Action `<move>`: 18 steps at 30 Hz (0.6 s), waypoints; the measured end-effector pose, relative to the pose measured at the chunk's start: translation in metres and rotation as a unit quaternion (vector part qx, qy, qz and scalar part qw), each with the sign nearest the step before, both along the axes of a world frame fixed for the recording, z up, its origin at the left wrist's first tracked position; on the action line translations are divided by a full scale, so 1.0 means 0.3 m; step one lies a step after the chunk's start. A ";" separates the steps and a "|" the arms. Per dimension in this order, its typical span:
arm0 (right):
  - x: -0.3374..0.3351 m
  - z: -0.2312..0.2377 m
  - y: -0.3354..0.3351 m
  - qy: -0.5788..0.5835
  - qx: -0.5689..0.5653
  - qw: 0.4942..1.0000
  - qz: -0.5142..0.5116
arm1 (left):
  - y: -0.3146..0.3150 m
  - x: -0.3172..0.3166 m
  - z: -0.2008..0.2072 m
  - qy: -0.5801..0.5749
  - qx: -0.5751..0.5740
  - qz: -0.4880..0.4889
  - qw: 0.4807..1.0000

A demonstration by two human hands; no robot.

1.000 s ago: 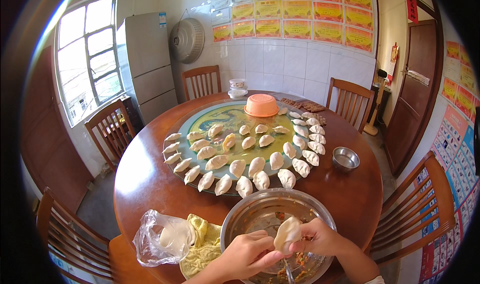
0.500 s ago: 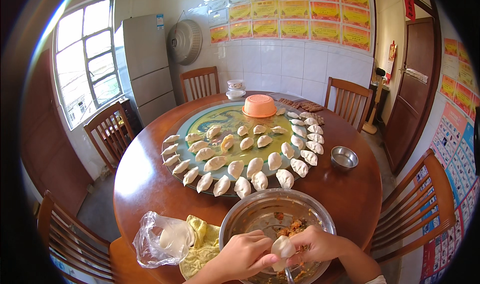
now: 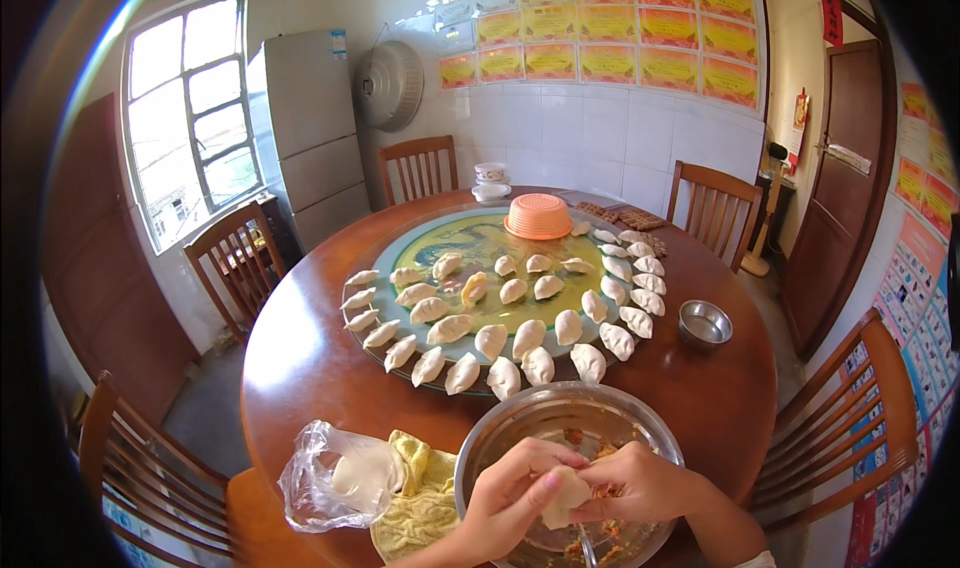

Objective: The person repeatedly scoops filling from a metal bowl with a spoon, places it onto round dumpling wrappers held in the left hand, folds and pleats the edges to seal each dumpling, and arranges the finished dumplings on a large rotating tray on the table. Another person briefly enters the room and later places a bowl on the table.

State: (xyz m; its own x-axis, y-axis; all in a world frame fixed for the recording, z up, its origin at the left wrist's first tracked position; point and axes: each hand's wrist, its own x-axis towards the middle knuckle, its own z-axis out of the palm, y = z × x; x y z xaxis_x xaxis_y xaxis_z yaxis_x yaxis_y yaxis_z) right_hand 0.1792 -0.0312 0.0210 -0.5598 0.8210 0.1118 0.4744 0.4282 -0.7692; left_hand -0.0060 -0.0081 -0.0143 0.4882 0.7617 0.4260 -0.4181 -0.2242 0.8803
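Note:
Over a large steel bowl [image 3: 478, 446], both my hands pinch one pale dumpling [image 3: 566, 498]. My left hand [image 3: 512, 493] holds its left side with thumb and fingers, and my right hand [image 3: 640, 483] grips the right and upper edge. Part of the dumpling is hidden by my fingers. Orange-brown filling [image 3: 612, 448] lies in the bowl, smeared on its wall. A metal utensil handle [image 3: 587, 546] sticks out below my hands. Left of the bowl, a clear plastic bag [image 3: 312, 478] with round white wrappers [image 3: 362, 476] rests by a yellow cloth [image 3: 425, 508].
Rows of finished dumplings [image 3: 452, 329] cover the round glass turntable [image 3: 400, 253], close behind the bowl. An upturned orange basket [image 3: 538, 216] sits at its far side. A small metal bowl [image 3: 705, 324] stands right. Wooden chairs [image 3: 845, 418] surround the brown table [image 3: 300, 368].
The dumpling has turned and sits slightly higher between my hands; my right fingers have closed along its edge. The whole view has shifted slightly, so the scene appears farther right.

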 end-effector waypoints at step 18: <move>0.143 -0.040 0.129 0.062 0.242 0.946 -0.206 | 0.090 -0.058 0.053 -0.176 -0.440 -0.053 0.879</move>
